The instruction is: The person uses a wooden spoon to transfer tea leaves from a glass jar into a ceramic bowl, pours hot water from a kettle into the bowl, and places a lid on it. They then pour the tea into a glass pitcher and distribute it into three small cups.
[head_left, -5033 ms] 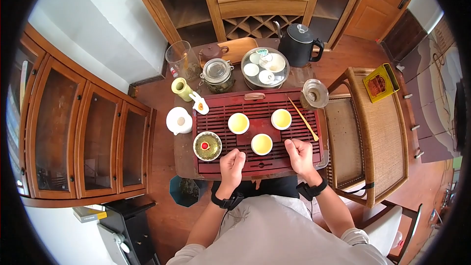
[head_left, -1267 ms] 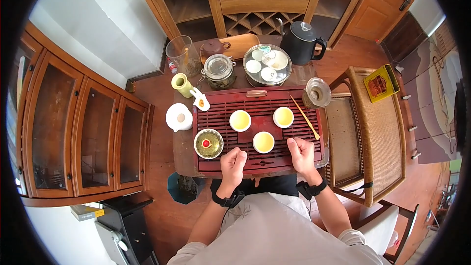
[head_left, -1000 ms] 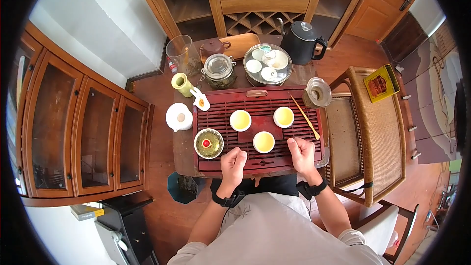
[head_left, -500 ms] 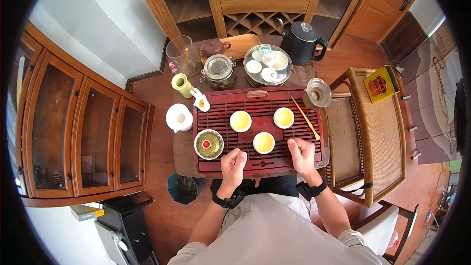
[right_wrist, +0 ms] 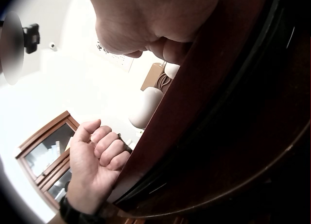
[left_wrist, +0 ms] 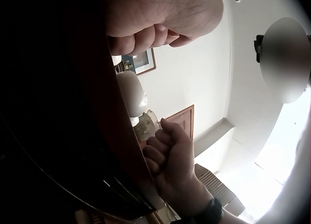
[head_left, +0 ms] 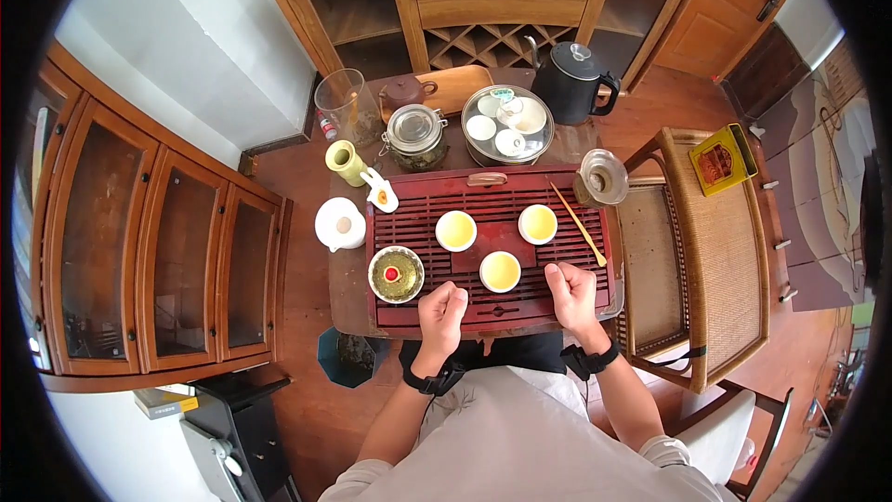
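Observation:
Both hands are curled into fists at the near edge of a dark red slatted tea tray. The left hand rests just right of a lidded gaiwan with a red knob, thumb uppermost. At the tray's right front lies the right hand, below a thin wooden stick. In both wrist views the fingers are folded in, and nothing shows in either grasp. Three white cups of yellow tea stand on the slats: a left cup, a right cup and a front cup.
Left of the tray are a white pitcher and a green vase. Behind it stand a clip-top jar, a lidded bowl of cups and a black kettle. A strainer sits at the right, near a wicker stand.
The head view has shifted very slightly since the oldest frame. Both fists, the cups and the gaiwan keep their places.

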`<state>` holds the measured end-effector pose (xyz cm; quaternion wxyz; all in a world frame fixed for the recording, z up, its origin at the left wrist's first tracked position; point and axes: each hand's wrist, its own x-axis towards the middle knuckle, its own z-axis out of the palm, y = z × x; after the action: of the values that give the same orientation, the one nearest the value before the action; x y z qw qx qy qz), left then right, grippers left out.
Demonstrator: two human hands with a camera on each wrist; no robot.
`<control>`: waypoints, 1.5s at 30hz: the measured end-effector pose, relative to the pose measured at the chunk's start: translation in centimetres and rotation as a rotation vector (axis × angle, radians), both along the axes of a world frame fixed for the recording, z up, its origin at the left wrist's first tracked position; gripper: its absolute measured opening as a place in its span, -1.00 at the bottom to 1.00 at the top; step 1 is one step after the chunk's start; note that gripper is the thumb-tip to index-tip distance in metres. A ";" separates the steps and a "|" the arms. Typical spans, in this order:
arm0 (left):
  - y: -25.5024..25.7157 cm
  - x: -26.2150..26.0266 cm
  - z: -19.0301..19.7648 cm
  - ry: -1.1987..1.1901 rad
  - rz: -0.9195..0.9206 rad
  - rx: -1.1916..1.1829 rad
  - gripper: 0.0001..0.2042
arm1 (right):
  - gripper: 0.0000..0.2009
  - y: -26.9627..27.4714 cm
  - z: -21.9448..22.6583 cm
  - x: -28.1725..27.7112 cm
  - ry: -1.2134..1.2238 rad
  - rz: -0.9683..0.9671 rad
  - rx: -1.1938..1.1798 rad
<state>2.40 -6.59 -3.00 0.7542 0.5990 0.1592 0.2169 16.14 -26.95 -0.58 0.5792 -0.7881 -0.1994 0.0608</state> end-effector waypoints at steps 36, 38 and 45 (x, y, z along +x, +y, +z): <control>-0.1 0.0 -0.3 -0.011 0.015 0.000 -0.56 | -0.51 -0.1 -0.3 0.0 -0.004 0.005 0.008; -0.1 -0.1 -0.2 -0.011 0.014 0.002 -0.56 | -0.51 -0.1 -0.3 0.0 0.000 0.004 0.003; -0.1 -0.1 -0.3 -0.005 0.016 0.006 -0.55 | -0.51 0.0 0.0 0.0 0.008 -0.005 0.019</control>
<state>2.34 -6.66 -3.31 0.7512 0.5993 0.1613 0.2249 16.09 -26.91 -0.63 0.5875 -0.7828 -0.1959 0.0607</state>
